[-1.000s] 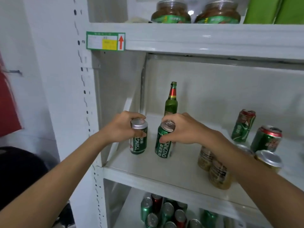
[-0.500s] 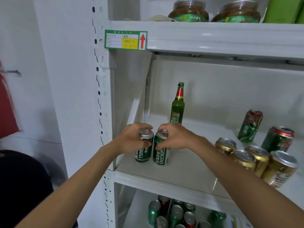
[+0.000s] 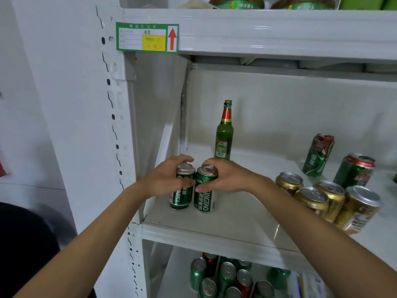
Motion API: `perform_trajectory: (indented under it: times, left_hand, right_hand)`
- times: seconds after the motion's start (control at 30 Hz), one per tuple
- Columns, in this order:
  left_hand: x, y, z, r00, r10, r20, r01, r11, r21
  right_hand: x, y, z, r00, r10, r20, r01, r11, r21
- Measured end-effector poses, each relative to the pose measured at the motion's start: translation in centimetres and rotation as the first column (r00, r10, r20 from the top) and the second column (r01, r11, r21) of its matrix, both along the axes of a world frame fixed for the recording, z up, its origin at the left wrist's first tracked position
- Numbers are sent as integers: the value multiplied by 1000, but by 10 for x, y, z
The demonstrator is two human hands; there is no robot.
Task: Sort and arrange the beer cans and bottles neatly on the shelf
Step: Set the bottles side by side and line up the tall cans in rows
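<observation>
Two green cans (image 3: 193, 190), labels half hidden by hands (image 3: 223, 179).

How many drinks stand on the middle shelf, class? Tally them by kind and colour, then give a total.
Green cans, one in each hand: 2
Gold cans: 4
Green-and-red cans: 2
Green bottle: 1
Total: 9

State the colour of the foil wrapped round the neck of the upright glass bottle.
Red with gold bands, on the green bottle; head view.
</observation>
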State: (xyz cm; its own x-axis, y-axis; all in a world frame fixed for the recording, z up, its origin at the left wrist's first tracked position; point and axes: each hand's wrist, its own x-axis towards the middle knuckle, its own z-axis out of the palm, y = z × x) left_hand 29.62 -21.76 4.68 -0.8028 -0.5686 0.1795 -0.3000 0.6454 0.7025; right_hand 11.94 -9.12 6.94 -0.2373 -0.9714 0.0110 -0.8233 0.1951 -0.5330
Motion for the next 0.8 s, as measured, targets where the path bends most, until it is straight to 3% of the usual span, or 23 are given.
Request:
perform_trajectory:
  times: [0.13, 0.33, 0.43, 0.53, 0.67, 0.8]
  left_hand:
    - [1, 8, 10, 999, -2, -32, 1, 1000, -27]
    - [1, 38, 40, 995, 4, -100, -37, 943, -332]
    - [-17, 55, 50, 986, -35, -160, -41, 894, -447]
    - [-48, 78, 57, 960, -78, -267, -46, 902, -430]
    - [-94, 112, 63, 902, -134, -410, -60, 902, -428]
    - [-141, 142, 72, 896, -157, -415, -29, 912, -409]
  right_hand:
    - [1, 22, 12, 1000, -28, -1, 28, 999, -41]
    - [-16, 107, 54, 994, -107, 30, 111, 945, -307]
    - [-43, 164, 64, 975, -196, 108, 223, 846, -484]
    - [-79, 215, 65, 916, -332, 226, 399, 684, -610]
    - [-125, 273, 55, 824, -444, 352, 558, 522, -646]
    - [-160, 314, 42, 770, -502, 393, 628, 493, -601]
